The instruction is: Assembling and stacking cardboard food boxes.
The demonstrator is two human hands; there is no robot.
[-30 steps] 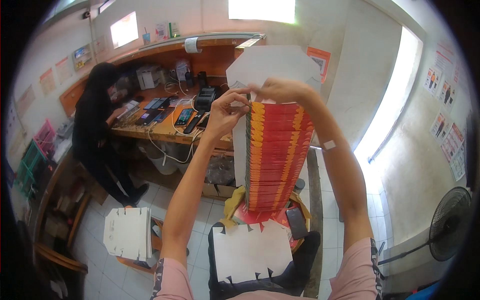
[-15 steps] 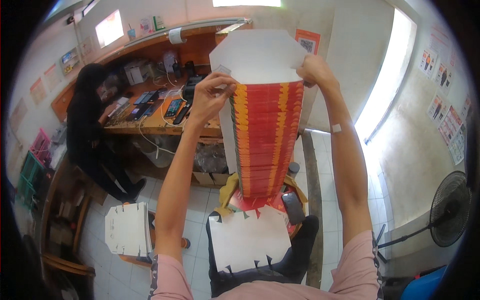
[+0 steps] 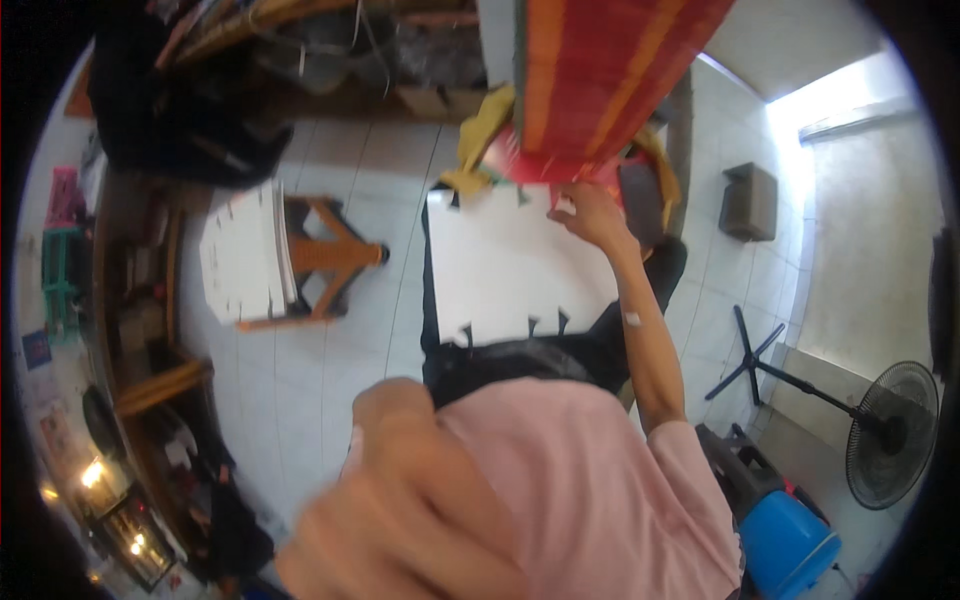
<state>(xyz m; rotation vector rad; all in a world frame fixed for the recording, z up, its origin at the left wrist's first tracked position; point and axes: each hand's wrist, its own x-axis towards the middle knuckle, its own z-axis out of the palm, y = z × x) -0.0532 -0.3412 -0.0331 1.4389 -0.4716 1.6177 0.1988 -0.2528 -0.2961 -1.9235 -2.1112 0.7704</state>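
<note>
A flat white cardboard blank [image 3: 520, 265] with dark notched slots lies across my lap. At its far edge is my right hand [image 3: 597, 215], with fingers curled together close to the foot of the stack. Whatever those fingers hold, if anything, I cannot make out. My left hand [image 3: 405, 510] is raised close to the camera in front of my pink shirt, too smeared by motion to read its fingers. Beyond the blank rises a tall stack of red and orange printed cardboard [image 3: 600, 80], its top out of view. A dark phone [image 3: 642, 197] lies right of its foot.
To the left, white cardboard blanks [image 3: 245, 255] rest on an orange stool [image 3: 335, 253]. A person in black [image 3: 170, 120] is at the upper left. A standing fan [image 3: 890, 435], a grey stool [image 3: 748, 202] and a blue container [image 3: 785, 545] are on the right.
The view has tilted down. Both hands have left the top of the stack: my right came down to the blank on my lap, my left swung back close to the camera.
</note>
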